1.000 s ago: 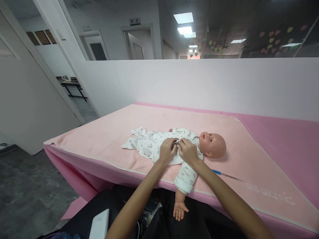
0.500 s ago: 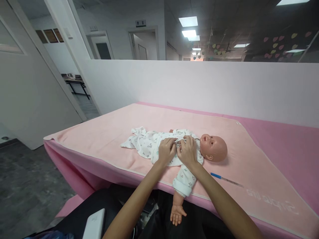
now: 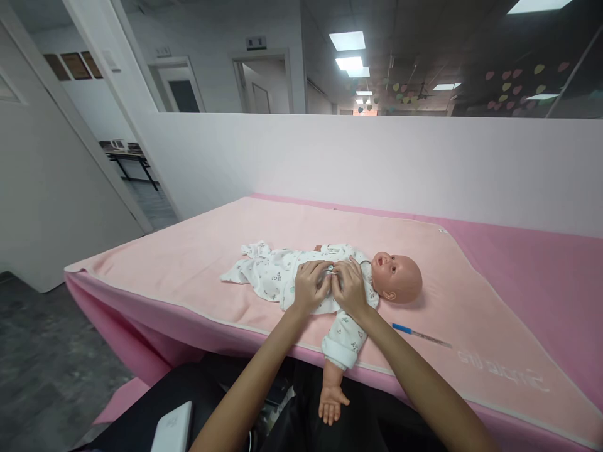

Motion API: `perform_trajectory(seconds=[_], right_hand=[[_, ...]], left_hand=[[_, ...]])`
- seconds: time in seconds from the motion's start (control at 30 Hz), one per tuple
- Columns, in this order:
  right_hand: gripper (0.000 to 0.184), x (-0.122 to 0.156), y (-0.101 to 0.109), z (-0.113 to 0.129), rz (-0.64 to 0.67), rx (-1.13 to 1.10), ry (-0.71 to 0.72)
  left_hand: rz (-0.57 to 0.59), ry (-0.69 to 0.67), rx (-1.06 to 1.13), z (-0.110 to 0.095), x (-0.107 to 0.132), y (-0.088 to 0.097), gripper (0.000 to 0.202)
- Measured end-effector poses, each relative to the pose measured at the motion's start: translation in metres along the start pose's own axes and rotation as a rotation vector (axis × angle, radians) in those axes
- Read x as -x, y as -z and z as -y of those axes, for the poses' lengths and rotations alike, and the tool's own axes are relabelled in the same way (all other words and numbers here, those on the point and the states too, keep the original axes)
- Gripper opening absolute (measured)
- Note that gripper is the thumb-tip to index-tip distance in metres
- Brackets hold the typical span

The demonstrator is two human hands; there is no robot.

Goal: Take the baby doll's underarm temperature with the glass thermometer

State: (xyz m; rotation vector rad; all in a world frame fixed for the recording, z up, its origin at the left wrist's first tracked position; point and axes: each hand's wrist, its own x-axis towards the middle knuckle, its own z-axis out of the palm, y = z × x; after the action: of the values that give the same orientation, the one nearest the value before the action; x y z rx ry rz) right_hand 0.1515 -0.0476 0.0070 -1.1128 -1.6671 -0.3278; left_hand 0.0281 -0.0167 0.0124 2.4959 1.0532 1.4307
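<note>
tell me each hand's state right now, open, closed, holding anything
Left hand: fingers curled at the white garment; whether they grip it cannot be told.
Right hand: fingers also curled there; grip cannot be told.

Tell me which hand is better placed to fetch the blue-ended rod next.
Probably the right hand: it's nearer the blue-ended rod, which lies beside the right forearm. The left hand is farther away. Both hands are at the doll's patterned top, so neither looks free.
</note>
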Motion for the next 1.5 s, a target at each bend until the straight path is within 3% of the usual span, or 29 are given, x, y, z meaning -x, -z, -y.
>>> perform_trajectory(seconds=[0.33, 0.97, 1.5], right_hand=[[0.015, 0.0004, -0.0015, -0.003, 0.008, 0.04, -0.049], [0.018, 0.0025, -0.0037, -0.0068, 0.002, 0.047, -0.079], [0.018, 0.0028, -0.0031, -0.0084, 0.023, 0.066, -0.075]], left_hand=[[-0.081, -0.061, -0.097, 0.0004, 0.0, -0.0069, 0.016], [-0.022, -0.026, -0.104, 0.0018, -0.0007, -0.0096, 0.011], [-0.09, -0.009, -0.05, 0.0028, 0.0005, -0.01, 0.007]])
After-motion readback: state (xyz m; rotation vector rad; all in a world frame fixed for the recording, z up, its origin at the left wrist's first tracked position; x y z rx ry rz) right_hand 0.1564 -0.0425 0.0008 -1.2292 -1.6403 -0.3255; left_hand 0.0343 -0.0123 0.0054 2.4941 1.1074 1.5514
